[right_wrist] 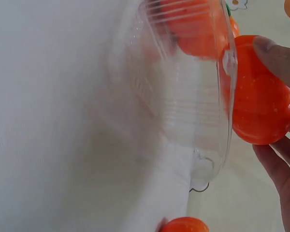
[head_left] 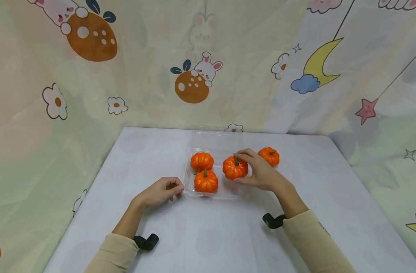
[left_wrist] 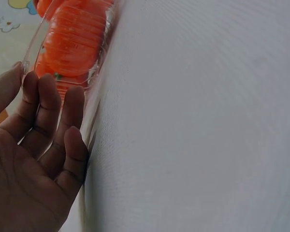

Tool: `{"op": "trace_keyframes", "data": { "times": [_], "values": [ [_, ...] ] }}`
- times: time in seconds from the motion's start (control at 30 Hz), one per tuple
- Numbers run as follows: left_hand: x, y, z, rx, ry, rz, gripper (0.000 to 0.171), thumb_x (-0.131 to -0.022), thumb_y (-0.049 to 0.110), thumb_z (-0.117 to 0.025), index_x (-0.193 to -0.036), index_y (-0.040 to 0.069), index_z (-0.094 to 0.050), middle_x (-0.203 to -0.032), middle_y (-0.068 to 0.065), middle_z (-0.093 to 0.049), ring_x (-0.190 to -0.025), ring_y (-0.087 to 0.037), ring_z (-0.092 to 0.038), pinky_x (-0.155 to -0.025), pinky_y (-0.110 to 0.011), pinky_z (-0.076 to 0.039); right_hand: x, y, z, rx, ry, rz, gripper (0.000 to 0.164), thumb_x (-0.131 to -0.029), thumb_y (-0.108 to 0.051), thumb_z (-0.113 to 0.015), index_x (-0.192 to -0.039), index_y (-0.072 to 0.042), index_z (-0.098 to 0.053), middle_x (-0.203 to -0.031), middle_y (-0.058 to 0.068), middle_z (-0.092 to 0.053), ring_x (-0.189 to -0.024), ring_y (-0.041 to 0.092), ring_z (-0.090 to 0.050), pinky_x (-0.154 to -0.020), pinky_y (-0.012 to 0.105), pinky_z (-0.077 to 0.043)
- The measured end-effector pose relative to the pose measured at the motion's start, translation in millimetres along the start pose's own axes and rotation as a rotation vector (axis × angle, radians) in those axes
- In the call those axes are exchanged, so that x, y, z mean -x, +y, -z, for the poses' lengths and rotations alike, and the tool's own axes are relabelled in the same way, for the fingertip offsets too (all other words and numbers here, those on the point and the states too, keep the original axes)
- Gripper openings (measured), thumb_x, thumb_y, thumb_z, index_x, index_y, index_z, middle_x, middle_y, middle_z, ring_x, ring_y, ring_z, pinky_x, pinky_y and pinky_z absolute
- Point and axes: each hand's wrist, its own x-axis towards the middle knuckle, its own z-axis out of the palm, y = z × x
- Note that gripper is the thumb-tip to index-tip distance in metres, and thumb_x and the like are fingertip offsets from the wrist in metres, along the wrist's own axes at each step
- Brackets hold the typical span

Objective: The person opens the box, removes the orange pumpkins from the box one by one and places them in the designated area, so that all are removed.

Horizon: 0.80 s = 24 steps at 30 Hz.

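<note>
My right hand grips a small orange toy pumpkin with a green stem, thumb on the near side and fingers on the far side. In the right wrist view this pumpkin is at the rim of a clear plastic box. Two more pumpkins, a rear one and a front one, sit in the left half of the box. At the box's front left corner, my left hand pinches the rim between thumb and forefinger; its other fingers are loosely bent.
Another pumpkin lies on the white table to the right of the box. The box's clear lid stands open toward the back. A patterned cloth hangs behind the table.
</note>
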Motion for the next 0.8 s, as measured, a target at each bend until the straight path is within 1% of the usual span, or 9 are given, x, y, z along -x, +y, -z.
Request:
{"op": "trace_keyframes", "data": {
  "times": [0.3, 0.47, 0.57, 0.7, 0.8],
  "values": [
    [-0.4, -1.5, -0.5, 0.005, 0.004, -0.009, 0.029, -0.107, 0.028, -0.057, -0.102, 0.001, -0.065, -0.094, -0.016, -0.068, -0.088, -0.030, -0.061, -0.074, -0.033, -0.053, 6.6, 18.2, 19.9, 0.030, 0.096, 0.019, 0.073, -0.078, -0.024, -0.092, -0.140, -0.005, -0.058, -0.141, 0.007, -0.051, -0.128, 0.030, -0.054, -0.102, 0.052, -0.051],
    [-1.2, -1.9, -1.1, 0.007, 0.008, -0.010, 0.029, -0.107, 0.029, -0.057, -0.101, 0.002, -0.066, -0.094, -0.015, -0.068, -0.088, -0.031, -0.061, -0.075, -0.033, -0.053, 17.1, 31.9, 27.6, 0.059, 0.160, 0.003, 0.073, -0.075, -0.019, -0.094, -0.137, -0.003, -0.059, -0.139, 0.010, -0.051, -0.126, 0.033, -0.055, -0.101, 0.055, -0.051],
    [-1.3, -1.4, -0.9, 0.007, 0.004, -0.006, 0.028, -0.107, 0.029, -0.057, -0.101, 0.004, -0.066, -0.093, -0.013, -0.068, -0.088, -0.030, -0.061, -0.075, -0.032, -0.053, 24.2, 41.2, 30.0, 0.088, 0.189, -0.010, 0.074, -0.075, -0.020, -0.094, -0.138, -0.002, -0.059, -0.139, 0.010, -0.051, -0.126, 0.033, -0.055, -0.101, 0.054, -0.051],
    [-0.9, -1.1, -0.5, 0.007, 0.000, -0.001, 0.027, -0.108, 0.029, -0.056, -0.101, 0.005, -0.066, -0.093, -0.012, -0.068, -0.088, -0.029, -0.062, -0.075, -0.033, -0.053, 32.8, 52.5, 34.5, 0.134, 0.265, -0.021, 0.077, -0.074, -0.021, -0.095, -0.139, -0.002, -0.059, -0.138, 0.012, -0.052, -0.126, 0.034, -0.056, -0.100, 0.053, -0.051],
    [-1.2, -1.5, -0.5, 0.010, -0.003, -0.004, 0.028, -0.108, 0.029, -0.056, -0.102, 0.003, -0.066, -0.093, -0.012, -0.068, -0.089, -0.030, -0.062, -0.075, -0.033, -0.053, 39.9, 61.1, 39.4, 0.166, 0.339, -0.039, 0.077, -0.072, -0.018, -0.096, -0.138, -0.001, -0.059, -0.138, 0.014, -0.053, -0.127, 0.034, -0.055, -0.101, 0.053, -0.049]
  ]
}}
